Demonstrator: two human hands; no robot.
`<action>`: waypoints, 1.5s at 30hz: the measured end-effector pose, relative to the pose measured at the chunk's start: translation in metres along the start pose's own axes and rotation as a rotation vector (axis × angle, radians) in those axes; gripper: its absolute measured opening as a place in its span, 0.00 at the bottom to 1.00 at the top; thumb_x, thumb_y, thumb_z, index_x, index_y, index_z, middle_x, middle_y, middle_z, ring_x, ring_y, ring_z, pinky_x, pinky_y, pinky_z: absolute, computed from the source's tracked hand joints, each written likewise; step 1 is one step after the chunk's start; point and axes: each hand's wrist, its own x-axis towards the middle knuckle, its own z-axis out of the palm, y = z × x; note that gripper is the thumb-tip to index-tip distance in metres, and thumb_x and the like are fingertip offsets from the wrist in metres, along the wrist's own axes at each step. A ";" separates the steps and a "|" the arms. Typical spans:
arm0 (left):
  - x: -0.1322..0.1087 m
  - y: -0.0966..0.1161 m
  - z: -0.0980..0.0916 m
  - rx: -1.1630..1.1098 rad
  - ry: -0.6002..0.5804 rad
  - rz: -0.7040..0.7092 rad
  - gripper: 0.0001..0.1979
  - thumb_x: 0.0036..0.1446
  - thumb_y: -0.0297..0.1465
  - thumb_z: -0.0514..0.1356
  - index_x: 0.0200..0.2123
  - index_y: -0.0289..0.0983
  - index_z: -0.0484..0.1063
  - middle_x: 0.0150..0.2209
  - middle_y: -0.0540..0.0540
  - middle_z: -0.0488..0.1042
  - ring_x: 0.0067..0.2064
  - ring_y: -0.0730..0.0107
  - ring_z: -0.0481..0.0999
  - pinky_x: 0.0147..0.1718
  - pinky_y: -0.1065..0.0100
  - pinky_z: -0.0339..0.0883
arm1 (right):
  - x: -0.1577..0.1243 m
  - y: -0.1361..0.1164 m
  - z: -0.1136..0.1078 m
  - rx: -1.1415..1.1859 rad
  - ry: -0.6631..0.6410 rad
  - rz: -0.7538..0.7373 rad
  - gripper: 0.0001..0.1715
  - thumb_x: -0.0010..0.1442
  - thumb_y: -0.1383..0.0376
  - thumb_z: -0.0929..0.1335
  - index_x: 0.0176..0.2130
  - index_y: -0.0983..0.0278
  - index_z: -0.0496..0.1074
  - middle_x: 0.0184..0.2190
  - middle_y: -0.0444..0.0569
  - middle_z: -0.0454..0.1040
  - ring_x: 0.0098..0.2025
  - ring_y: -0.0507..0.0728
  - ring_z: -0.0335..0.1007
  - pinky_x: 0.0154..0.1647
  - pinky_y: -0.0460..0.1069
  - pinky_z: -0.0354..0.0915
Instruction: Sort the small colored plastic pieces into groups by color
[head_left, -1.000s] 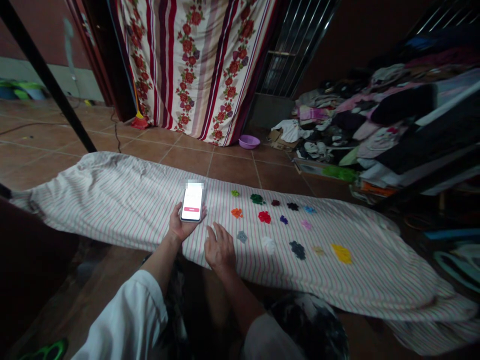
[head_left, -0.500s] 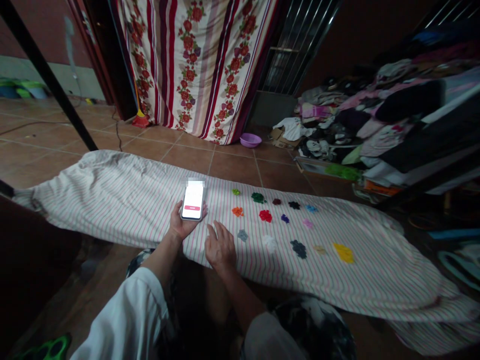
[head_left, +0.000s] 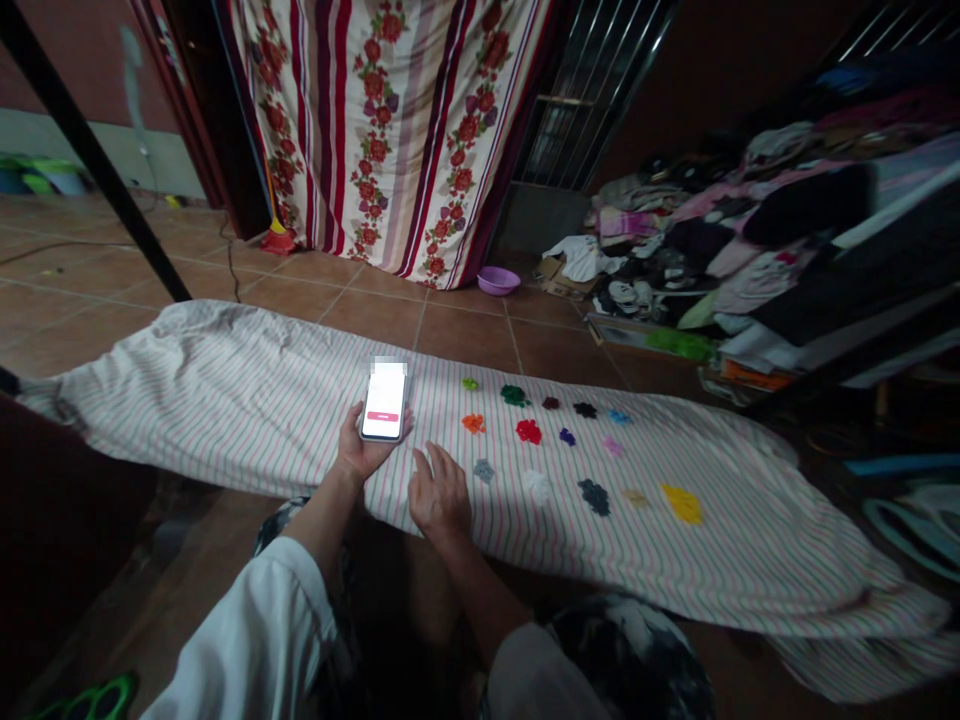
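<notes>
A phone [head_left: 384,402] with a lit white screen and a red button rests in my left hand [head_left: 361,447], whose fingers wrap round its sides. Just right of it, my right hand [head_left: 440,495] hovers over or rests on the striped cloth [head_left: 247,400], fingers apart and slightly curled, with nothing in them. Small piles sorted by colour lie on the cloth to the right: orange [head_left: 473,424], red [head_left: 529,431], dark green [head_left: 514,396], grey [head_left: 484,470], white [head_left: 536,486], dark grey [head_left: 595,497], yellow [head_left: 682,503] and several others.
Beyond the cloth is a tiled floor with a purple basin [head_left: 499,281] and a red broom [head_left: 278,238] before a floral curtain [head_left: 390,140]. Heaped clothes [head_left: 675,220] fill the back right. A black pole [head_left: 97,150] slants at the left.
The view has shifted slightly, so the piles and cloth appear a little further left. Both hands keep nearly the same pose, and the phone remains in my left hand.
</notes>
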 end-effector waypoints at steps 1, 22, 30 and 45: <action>0.000 0.000 0.000 -0.002 -0.001 -0.001 0.33 0.57 0.43 0.55 0.63 0.32 0.59 0.53 0.31 0.73 0.54 0.46 0.73 0.52 0.45 0.66 | 0.000 0.000 0.000 0.001 0.002 0.001 0.21 0.62 0.68 0.63 0.53 0.65 0.71 0.56 0.56 0.70 0.58 0.62 0.62 0.56 0.57 0.59; -0.003 -0.001 0.005 0.020 0.015 0.018 0.34 0.58 0.43 0.53 0.63 0.30 0.59 0.51 0.29 0.73 0.52 0.46 0.75 0.49 0.46 0.70 | 0.000 0.000 0.000 -0.008 0.002 -0.005 0.20 0.63 0.68 0.63 0.53 0.65 0.72 0.56 0.55 0.71 0.58 0.62 0.63 0.57 0.56 0.60; -0.002 0.000 0.004 0.023 0.003 0.003 0.33 0.58 0.42 0.53 0.63 0.31 0.59 0.51 0.29 0.74 0.54 0.45 0.74 0.51 0.44 0.67 | 0.000 0.001 0.001 -0.014 -0.018 -0.006 0.20 0.62 0.68 0.63 0.53 0.65 0.72 0.56 0.55 0.71 0.58 0.62 0.62 0.56 0.56 0.59; -0.001 -0.001 0.004 -0.009 0.019 -0.004 0.33 0.57 0.42 0.55 0.62 0.31 0.60 0.51 0.31 0.74 0.53 0.48 0.74 0.52 0.47 0.67 | 0.001 0.001 -0.001 -0.005 -0.008 -0.018 0.21 0.62 0.69 0.62 0.53 0.66 0.72 0.56 0.56 0.70 0.58 0.62 0.62 0.56 0.57 0.60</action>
